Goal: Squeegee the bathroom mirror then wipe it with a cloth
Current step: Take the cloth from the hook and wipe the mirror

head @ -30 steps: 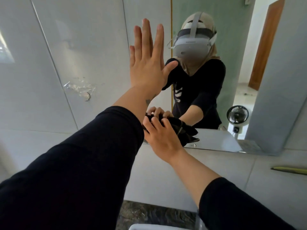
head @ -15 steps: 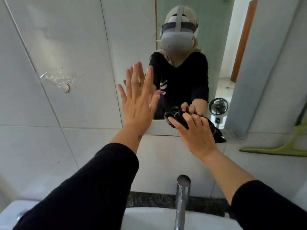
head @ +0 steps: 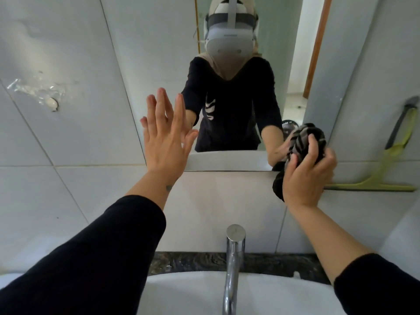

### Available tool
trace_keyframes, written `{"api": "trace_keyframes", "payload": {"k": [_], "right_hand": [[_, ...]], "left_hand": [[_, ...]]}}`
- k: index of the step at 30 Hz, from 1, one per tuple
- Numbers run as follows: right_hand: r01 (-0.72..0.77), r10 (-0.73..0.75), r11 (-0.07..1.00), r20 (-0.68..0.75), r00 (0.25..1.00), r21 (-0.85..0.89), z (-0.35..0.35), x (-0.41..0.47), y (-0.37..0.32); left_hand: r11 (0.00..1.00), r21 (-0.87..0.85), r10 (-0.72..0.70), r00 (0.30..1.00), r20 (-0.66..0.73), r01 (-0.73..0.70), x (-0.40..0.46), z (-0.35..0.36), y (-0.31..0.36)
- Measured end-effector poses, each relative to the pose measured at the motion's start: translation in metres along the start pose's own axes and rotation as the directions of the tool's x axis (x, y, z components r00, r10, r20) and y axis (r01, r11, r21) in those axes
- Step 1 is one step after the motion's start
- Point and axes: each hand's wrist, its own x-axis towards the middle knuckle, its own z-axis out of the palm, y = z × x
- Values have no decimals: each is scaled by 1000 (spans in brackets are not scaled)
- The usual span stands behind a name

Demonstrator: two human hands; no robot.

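Right hand (head: 305, 176) presses a bunched cloth (head: 300, 142) at the mirror (head: 227, 160)'s four-o'clock corner — left hand (head: 166, 142) splayed, empty; overlapping strokes would serve best.

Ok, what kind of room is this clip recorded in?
Most likely a bathroom: a mirror set into a white tiled wall, directly above a white basin with a chrome tap.

Two hands (head: 167, 142) (head: 306, 178), one cloth (head: 300, 142), one squeegee (head: 386, 169)
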Motion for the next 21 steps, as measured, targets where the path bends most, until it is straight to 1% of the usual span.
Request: {"api": "trace_keyframes", "payload": {"k": [1, 3, 6, 8, 12, 16, 19, 21], "right_hand": [[39, -39, 999, 16, 999, 4, 2, -4, -10], [188, -190, 982, 75, 979, 34, 8, -16, -33], [414, -418, 908, 153, 895, 63, 19, -33, -73], [515, -517, 855, 185, 836, 65, 25, -43, -98], [641, -641, 763, 235, 731, 86, 37, -61, -135], [735, -729, 667, 309, 611, 119, 46, -79, -164], [758, -762, 625, 356, 541, 186, 51, -87, -184], [733, -794, 602, 340, 504, 317, 55, -88, -202]], "left_hand": [[1000, -2, 2, 1000, 4, -2, 0, -1, 0], [1000, -23, 15, 1000, 11, -15, -1, -5, -3], [998, -41, 55, 998, 36, -53, -6, -15, -14], [997, -42, 62, 997, 45, -60, -11, -21, -25], [1000, 6, 16, 996, 83, -16, -33, -27, -57], [996, 37, -82, 985, 151, 77, -63, -29, -92], [987, -31, -150, 977, 154, 157, -82, -29, -111], [963, -115, -224, 960, 168, 245, -91, -30, -121]]}}
